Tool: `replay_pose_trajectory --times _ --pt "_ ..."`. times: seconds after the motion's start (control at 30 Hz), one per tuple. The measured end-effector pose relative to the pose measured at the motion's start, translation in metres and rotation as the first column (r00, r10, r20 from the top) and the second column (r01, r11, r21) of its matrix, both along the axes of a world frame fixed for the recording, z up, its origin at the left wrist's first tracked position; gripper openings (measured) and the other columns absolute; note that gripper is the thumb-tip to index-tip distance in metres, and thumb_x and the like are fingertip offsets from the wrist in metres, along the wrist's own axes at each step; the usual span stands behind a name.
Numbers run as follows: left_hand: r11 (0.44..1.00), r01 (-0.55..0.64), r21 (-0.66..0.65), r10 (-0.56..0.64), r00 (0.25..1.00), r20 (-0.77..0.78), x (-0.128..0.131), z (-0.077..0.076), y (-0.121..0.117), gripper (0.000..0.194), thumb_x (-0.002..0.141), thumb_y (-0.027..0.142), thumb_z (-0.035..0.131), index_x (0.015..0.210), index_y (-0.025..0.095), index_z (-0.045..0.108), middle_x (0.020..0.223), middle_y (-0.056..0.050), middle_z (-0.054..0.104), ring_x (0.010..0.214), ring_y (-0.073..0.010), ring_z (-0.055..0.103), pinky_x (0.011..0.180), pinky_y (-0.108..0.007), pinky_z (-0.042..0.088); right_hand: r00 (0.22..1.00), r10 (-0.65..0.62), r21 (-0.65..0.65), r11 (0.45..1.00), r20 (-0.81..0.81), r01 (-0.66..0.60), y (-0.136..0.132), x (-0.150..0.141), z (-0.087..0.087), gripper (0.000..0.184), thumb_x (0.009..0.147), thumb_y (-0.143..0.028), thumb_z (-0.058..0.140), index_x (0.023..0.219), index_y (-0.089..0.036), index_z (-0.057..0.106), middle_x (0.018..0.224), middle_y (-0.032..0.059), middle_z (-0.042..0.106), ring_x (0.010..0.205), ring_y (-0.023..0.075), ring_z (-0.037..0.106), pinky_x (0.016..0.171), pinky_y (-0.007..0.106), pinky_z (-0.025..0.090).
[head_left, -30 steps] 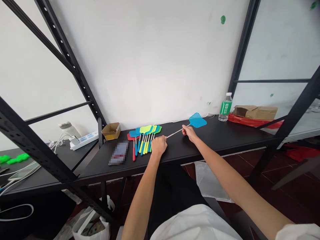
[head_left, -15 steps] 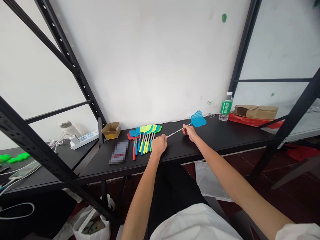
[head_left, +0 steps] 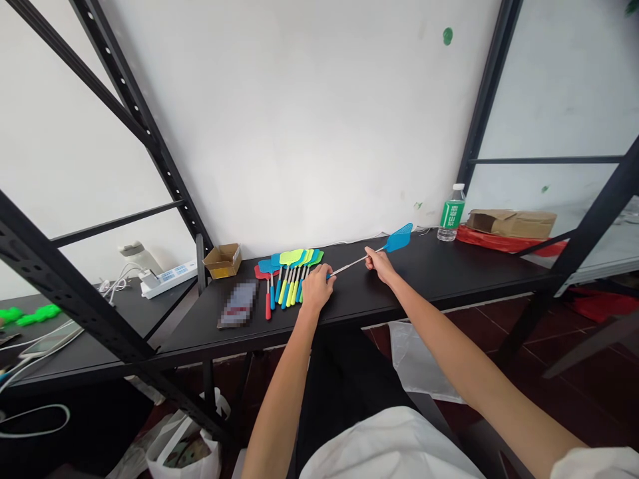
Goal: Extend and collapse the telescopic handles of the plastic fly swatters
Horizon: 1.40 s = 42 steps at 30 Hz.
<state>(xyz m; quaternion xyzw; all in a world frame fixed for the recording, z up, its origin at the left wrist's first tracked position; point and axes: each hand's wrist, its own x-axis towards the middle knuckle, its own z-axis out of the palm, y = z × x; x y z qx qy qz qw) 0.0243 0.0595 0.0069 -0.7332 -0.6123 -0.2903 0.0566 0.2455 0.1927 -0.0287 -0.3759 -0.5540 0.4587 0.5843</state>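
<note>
Both hands hold one fly swatter with a blue mesh head (head_left: 399,238) and a thin metal rod, extended to the right above the black shelf. My left hand (head_left: 317,287) is closed around its blue handle, of which only a bit shows. Further along, my right hand (head_left: 380,265) pinches the rod a short way below the head. Left of my left hand lies a row of several fly swatters (head_left: 294,278) with blue, yellow-green and green heads. A red fly swatter (head_left: 268,298) lies at the row's left end. My left hand partly hides the row's right end.
On the black shelf (head_left: 424,279), a blurred flat item (head_left: 238,304) and a small open cardboard box (head_left: 222,261) stand at left. A water bottle (head_left: 451,214) is at right, near another cardboard box (head_left: 512,222) on red plastic. A power strip (head_left: 170,278) lies beyond the left post.
The blue swatter head has turned about its rod, now showing narrower and slightly further right. My left fingers have shifted a little on the handle; my right hand stays in nearly the same place.
</note>
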Motion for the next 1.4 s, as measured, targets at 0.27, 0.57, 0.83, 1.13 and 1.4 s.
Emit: replay_pose_trajectory --times 0.27,0.57,0.83,1.13,1.4 --pt "0.998 -0.058 0.007 0.058 0.997 -0.046 0.0024 -0.0021 0.0028 0.019 0.101 0.034 0.048 0.108 0.026 0.063 0.106 -0.006 0.069 0.097 -0.0229 0.063 0.07 -0.029 0.04 1.0 -0.007 -0.008 1.0 0.004 0.007 -0.0038 -0.0018 0.0032 0.045 0.08 -0.052 0.066 0.051 -0.023 0.048 0.045 -0.0007 0.045 0.044 0.0122 0.042 0.048 0.028 0.037" --pt "0.994 -0.105 -0.031 0.102 0.992 -0.069 0.0043 -0.0035 0.0041 0.036 0.105 0.031 0.034 0.099 0.023 0.068 0.103 -0.008 0.071 0.097 -0.0232 0.065 0.072 -0.029 0.04 1.0 -0.007 -0.012 1.0 -0.02 0.007 -0.0039 -0.0025 0.0027 0.042 0.078 -0.048 0.065 0.049 -0.021 0.051 0.044 0.0 0.048 0.042 0.0109 0.043 0.047 0.027 0.037" --pt "0.995 -0.098 -0.024 0.096 0.993 -0.071 0.0036 -0.0046 0.0048 0.032 0.104 0.035 0.037 0.097 0.024 0.065 0.09 -0.006 0.073 0.085 -0.023 0.067 0.063 -0.028 0.033 0.996 -0.04 -0.026 0.999 -0.075 0.038 -0.0032 -0.0019 0.0031 0.039 0.076 -0.043 0.068 0.05 -0.02 0.051 0.046 0.0002 0.052 0.041 0.0091 0.044 0.044 0.024 0.037" --pt "0.996 0.057 0.07 -0.057 0.998 -0.005 0.0002 -0.0038 0.0009 0.014 0.096 0.036 0.058 0.103 0.025 0.061 0.1 -0.002 0.069 0.085 -0.0184 0.064 0.062 -0.027 0.036 0.986 -0.055 -0.06 0.997 -0.156 0.047 -0.0023 -0.0006 0.0036 0.041 0.08 -0.051 0.068 0.058 -0.02 0.053 0.049 0.0015 0.056 0.041 0.0097 0.049 0.041 0.023 0.037" --pt "0.989 0.107 0.104 -0.102 0.993 -0.053 -0.0017 -0.006 0.0038 0.012 0.099 0.03 0.054 0.103 0.024 0.063 0.106 -0.004 0.068 0.096 -0.0202 0.062 0.067 -0.028 0.039 0.985 -0.024 -0.028 0.999 -0.174 0.019 -0.0055 -0.0021 0.006 0.051 0.086 -0.053 0.062 0.052 -0.023 0.04 0.04 -0.0033 0.042 0.034 0.0081 0.037 0.038 0.024 0.032"
